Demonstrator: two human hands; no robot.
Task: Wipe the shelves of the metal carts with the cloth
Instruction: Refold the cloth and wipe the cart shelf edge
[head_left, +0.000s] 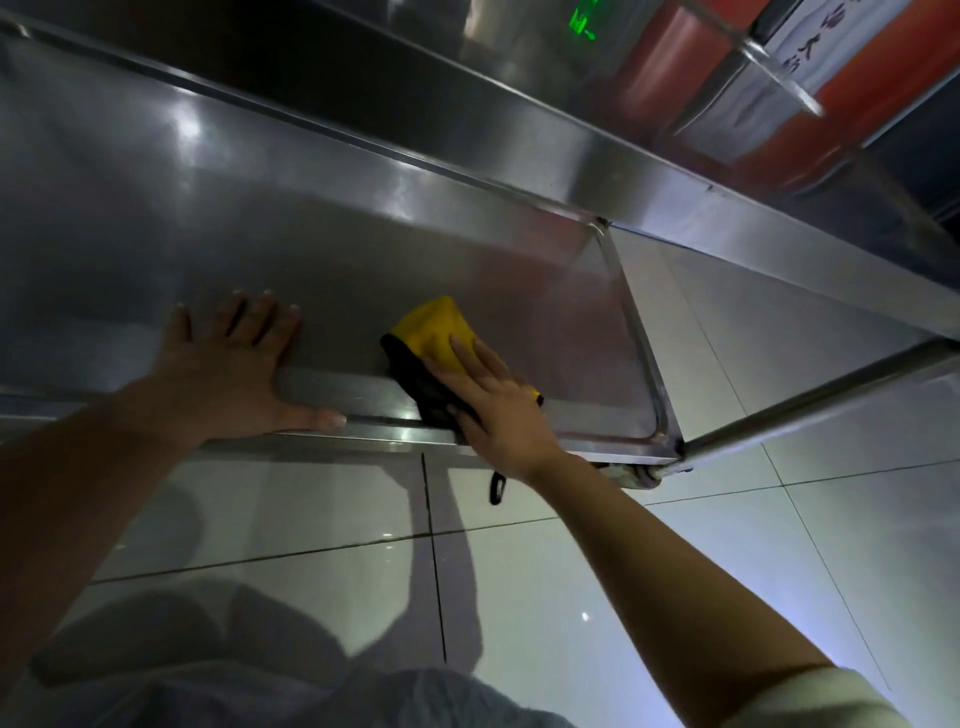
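A low stainless-steel cart shelf (322, 249) with a raised rim fills the upper left. A yellow cloth with a black underside (431, 327) lies on it near the front rim, towards the right end. My right hand (488, 400) presses flat on the cloth with straight fingers, its wrist over the front rim. My left hand (228, 358) rests flat on the shelf to the left, fingers spread and thumb along the front rim. The cloth's near part is hidden under my right hand.
The upper shelf edge (623, 156) of the cart runs diagonally overhead on the right. A cart leg tube (810, 405) slants from the shelf's right corner. Glossy floor tiles (519, 571) lie below. A red and white sign (810, 67) shows at top right.
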